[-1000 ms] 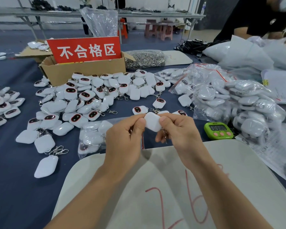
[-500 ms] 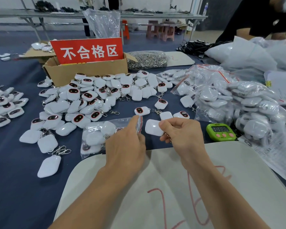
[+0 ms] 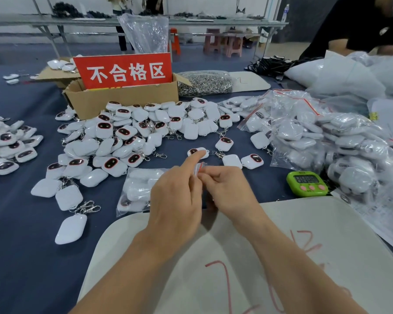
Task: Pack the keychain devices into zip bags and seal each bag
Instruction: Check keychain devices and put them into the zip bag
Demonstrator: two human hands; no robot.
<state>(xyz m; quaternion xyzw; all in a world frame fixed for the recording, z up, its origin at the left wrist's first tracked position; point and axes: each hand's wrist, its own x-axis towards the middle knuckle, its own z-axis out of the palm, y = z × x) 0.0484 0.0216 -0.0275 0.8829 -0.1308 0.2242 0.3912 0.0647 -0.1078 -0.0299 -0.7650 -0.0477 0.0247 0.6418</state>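
- Our fingers point(image 3: 194, 158) are closing on the red-striped top edge of a small zip bag point(image 3: 200, 167), with both hands meeting at it.
- Our left hand point(image 3: 177, 200) is holding the bag from the left. Its index finger is stretching up along the edge while the other fingers are curling in; its thumb is hidden.
- Our right hand point(image 3: 229, 191) is pinching the same edge from the right with curled fingertips.
- The bag is hanging between the two hands, above the far rim of the white board point(image 3: 293, 234). Our hands are covering most of it, so we cannot tell what is inside.
- Loose keychain devices point(image 3: 127, 137) are lying in a wide pile on the blue cloth point(image 3: 21, 257), just beyond our hands. Some are showing dark faces and others plain white backs.
- A larger filled bag point(image 3: 138, 186) of devices is lying flat on the cloth, just left of our left hand.
- A heap of packed bags point(image 3: 315, 141) is sitting to the right of our hands.
- A green timer point(image 3: 307, 182) is standing near that heap, just beyond the board's far right corner.
- A cardboard box point(image 3: 123, 103) is standing behind the pile, and a red sign point(image 3: 125, 71) with white characters is rising from it.
- A clear sack of metal clasps point(image 3: 204, 83) is lying just right of the box.
- Another person point(image 3: 361, 26) in black is bending over at the far right.
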